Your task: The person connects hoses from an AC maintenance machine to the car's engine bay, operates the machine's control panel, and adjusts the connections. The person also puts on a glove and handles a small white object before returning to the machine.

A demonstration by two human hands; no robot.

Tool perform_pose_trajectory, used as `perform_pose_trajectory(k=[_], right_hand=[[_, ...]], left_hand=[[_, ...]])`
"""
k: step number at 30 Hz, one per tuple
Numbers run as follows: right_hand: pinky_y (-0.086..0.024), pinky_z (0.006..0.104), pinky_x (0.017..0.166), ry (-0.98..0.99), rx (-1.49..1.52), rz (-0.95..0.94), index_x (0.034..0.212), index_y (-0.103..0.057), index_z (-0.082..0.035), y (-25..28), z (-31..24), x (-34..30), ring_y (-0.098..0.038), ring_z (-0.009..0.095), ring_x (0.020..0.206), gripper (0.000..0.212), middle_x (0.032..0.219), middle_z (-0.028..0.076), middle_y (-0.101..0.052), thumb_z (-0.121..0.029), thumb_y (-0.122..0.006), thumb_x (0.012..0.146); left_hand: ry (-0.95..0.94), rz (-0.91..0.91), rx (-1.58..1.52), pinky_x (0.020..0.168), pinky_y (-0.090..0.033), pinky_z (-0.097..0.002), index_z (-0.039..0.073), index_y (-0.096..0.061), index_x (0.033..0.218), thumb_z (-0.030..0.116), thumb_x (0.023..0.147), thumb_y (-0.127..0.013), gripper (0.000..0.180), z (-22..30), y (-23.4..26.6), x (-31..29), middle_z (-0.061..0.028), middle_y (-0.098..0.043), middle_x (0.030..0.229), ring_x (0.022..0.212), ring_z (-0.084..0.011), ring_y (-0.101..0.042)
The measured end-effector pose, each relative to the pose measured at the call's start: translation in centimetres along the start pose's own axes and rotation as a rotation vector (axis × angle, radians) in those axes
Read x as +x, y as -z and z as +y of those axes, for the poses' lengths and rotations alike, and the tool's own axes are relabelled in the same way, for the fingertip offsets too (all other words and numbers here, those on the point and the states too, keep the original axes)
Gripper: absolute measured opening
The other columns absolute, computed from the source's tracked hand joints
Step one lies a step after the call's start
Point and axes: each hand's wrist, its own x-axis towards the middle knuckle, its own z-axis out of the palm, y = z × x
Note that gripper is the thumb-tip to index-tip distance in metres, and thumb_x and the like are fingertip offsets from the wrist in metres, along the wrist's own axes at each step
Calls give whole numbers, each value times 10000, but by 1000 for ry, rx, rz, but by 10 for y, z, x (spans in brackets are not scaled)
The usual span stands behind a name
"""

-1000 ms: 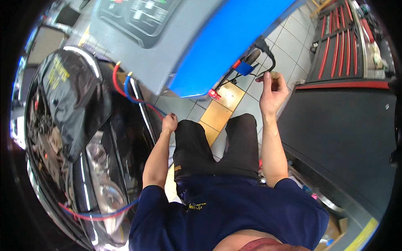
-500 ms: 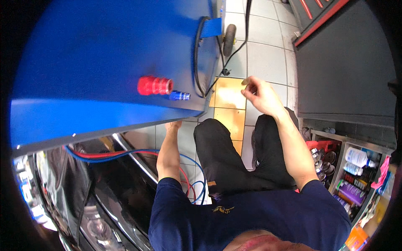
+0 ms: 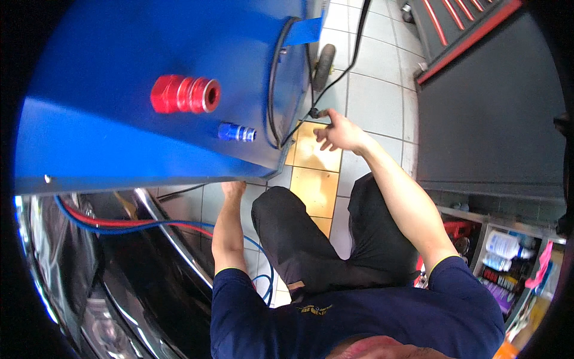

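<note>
My right hand (image 3: 341, 131) reaches out with its fingers apart. Its index finger is at a black lump on a cable (image 3: 315, 112), touching or very close to it. Beside that hand stands a large blue machine cabinet (image 3: 119, 48). My left hand (image 3: 234, 188) is at the cabinet's lower edge, its fingers hidden behind the panel. A red threaded fitting (image 3: 184, 94) and a smaller blue fitting (image 3: 237, 131) stick out from the blue face. A thin black cable (image 3: 272, 84) loops along the cabinet's end.
A black wheel (image 3: 324, 67) stands on the tiled floor (image 3: 382, 102). On the right are a dark tool cabinet (image 3: 484, 113) and a shelf with bottles (image 3: 505, 245). A shiny black vehicle body (image 3: 143, 263) and red and blue hoses (image 3: 143, 224) lie on the left.
My right hand has moved left to the lump on the cable, and its fingers have spread. My view has shifted, and the fittings now look nearer. My left hand stays at the cabinet's edge.
</note>
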Motion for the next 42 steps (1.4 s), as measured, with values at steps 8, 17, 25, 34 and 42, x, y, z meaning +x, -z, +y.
perform_pose_trajectory(k=[8, 17, 25, 34, 42], right_hand=[[-645, 393, 627, -169, 506, 45, 1411, -504, 10, -31, 13, 120, -807, 277, 761, 339, 1074, 169, -761, -150, -481, 1113], [-513, 375, 478, 6, 895, 361, 1176, -583, -19, -44, 28, 140, -680, 227, 621, 190, 890, 138, -687, -92, -462, 1050], [-586, 378, 595, 98, 1196, 811, 1128, -661, -7, 26, 25, 119, -641, 218, 683, 189, 828, 82, -612, -13, -517, 1006], [-619, 319, 706, 568, 1332, 1056, 1123, -698, 30, 69, 5, 55, -693, 198, 796, 115, 932, 85, -675, -26, -626, 1053], [-642, 363, 780, 1395, 929, 755, 1131, -700, 78, 135, -74, -59, -748, 318, 895, 158, 1022, 218, -753, 16, -598, 1029]], left_hand=[[5, -105, 226, 1027, -536, -516, 206, -596, 1437, 241, 1079, -577, 360, -12, 1, -61, -96, -658, 1410, 1286, -320, -659], [356, -221, 384, 1004, -553, -511, 282, -676, 1428, 258, 1093, -546, 361, -102, 7, -81, -38, -675, 1409, 1292, -273, -679], [398, -418, 252, 1051, -591, -488, 173, -715, 1378, 227, 1017, -642, 373, -104, 3, -131, -118, -692, 1469, 1354, -311, -690], [460, -514, 194, 1111, -523, -612, 107, -533, 1532, 336, 1006, -675, 591, -24, 1, -212, -162, -524, 1588, 1494, -385, -521], [904, -181, -177, 1240, -436, -581, 27, -495, 1520, 367, 960, -756, 705, -29, -17, -272, -279, -496, 1572, 1501, -515, -464]])
